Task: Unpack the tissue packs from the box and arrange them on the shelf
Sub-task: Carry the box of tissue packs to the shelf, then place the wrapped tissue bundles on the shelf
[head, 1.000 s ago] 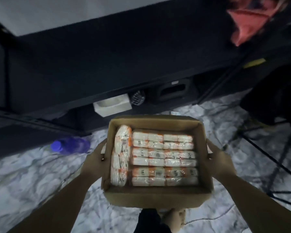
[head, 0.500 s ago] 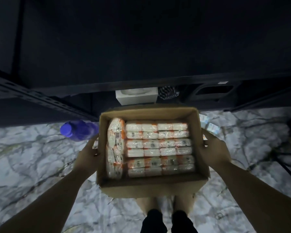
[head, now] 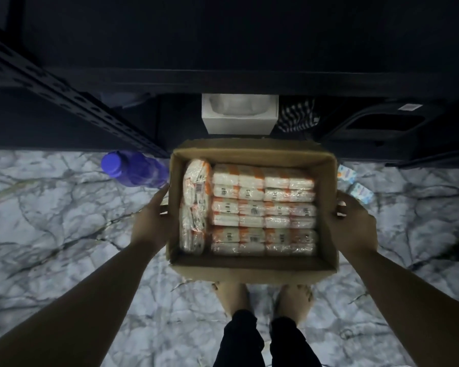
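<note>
An open cardboard box (head: 252, 264) is held above the marble floor, just in front of the dark metal shelf (head: 223, 49). It is packed with white-and-orange tissue packs (head: 263, 210) lying in rows, plus a couple standing on edge along its left wall. My left hand (head: 153, 221) grips the box's left side and my right hand (head: 354, 221) grips its right side, thumbs at the side flaps. My fingers under the box are hidden.
A purple bottle (head: 133, 168) lies on the floor left of the box. Under the shelf sit a white open carton (head: 239, 117), a striped cloth (head: 297, 115) and a black crate (head: 382, 128). Small packets (head: 355, 186) lie at the right. My bare feet (head: 233, 295) stand below the box.
The view has swung down and closer to the shelf. The box stays in both hands and now hangs squarely before the lower shelf edge.
</note>
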The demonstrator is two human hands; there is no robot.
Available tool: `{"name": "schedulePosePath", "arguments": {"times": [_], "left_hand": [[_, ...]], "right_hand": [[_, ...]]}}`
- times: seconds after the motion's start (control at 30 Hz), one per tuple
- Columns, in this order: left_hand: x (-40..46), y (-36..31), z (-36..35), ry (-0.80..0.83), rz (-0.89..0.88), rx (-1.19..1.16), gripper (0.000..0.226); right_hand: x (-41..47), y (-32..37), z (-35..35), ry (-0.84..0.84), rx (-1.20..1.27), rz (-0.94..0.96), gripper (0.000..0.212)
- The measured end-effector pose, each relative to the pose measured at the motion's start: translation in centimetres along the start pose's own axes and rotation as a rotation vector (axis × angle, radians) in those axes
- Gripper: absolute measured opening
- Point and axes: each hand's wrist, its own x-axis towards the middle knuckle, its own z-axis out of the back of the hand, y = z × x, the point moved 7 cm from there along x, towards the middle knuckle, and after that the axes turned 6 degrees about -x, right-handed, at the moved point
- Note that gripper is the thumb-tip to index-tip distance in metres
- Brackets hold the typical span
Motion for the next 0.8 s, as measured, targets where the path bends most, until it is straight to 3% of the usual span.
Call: {"name": "schedulePosePath", "arguments": {"times": [0.17,0.27,0.5,0.67,0.8], "left_hand": [[-1.9,-4.0,0.2,-0.158,-0.277,0.014,0.047],[-2.4,-4.7,-1.9,-0.078,-0.329,0.022,0.053],[-0.9,-2.6,-6.3,0.014,-0.139,0.133,0.073],[0.2,-2.3,-7.6,-0.032,-0.007,0.041,0.078],[1.1,-2.3,-7.9,-0.032,0.099,0.067,0.068]], "right_hand": [[-0.6,4.5,0.9,-0.113,0.055,0.206,0.022],[-0.6,6.2,-0.8,-0.092,-0.033,0.316,0.039],[0.5,9.6,-6.5,0.116,-0.004,0.402,0.06],[3.6,11.1,-11.3,0.263,-0.349,0.554,0.074],[4.6,10.8,-12.4,0.281,-0.539,0.521,0.087]]}}
